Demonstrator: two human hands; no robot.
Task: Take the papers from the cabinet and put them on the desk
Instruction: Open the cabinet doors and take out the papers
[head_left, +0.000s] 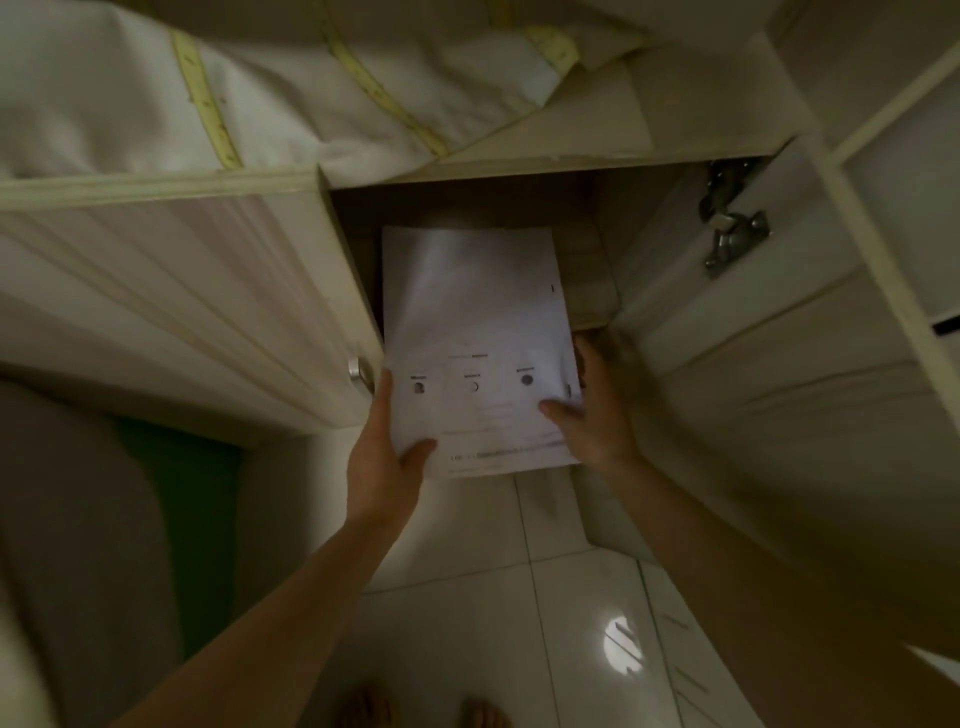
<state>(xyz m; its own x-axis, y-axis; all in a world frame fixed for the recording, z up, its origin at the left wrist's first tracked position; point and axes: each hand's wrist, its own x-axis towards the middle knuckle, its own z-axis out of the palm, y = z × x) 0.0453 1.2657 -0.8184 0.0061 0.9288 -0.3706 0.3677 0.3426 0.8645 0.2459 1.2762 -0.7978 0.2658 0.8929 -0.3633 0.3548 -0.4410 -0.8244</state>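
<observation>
We look down into an open cabinet (597, 291). A stack of papers (478, 343) lies half inside it, its near end sticking out past the shelf edge. Our 2 hands are clamped on that near end: left hand (387, 467) at the left corner, thumb on top, right hand (597, 415) at the right edge. The papers look light, floppy and apt to slide apart, so we judge 2-sided support underneath safest.

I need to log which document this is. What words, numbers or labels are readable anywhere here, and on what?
None can be read.
White printed paper stack, held by both hands: three small dark icons with captions, and text lines near its bottom edge, all too blurred.
Yellow tape strips on white cloth: faint marks, unreadable.
</observation>
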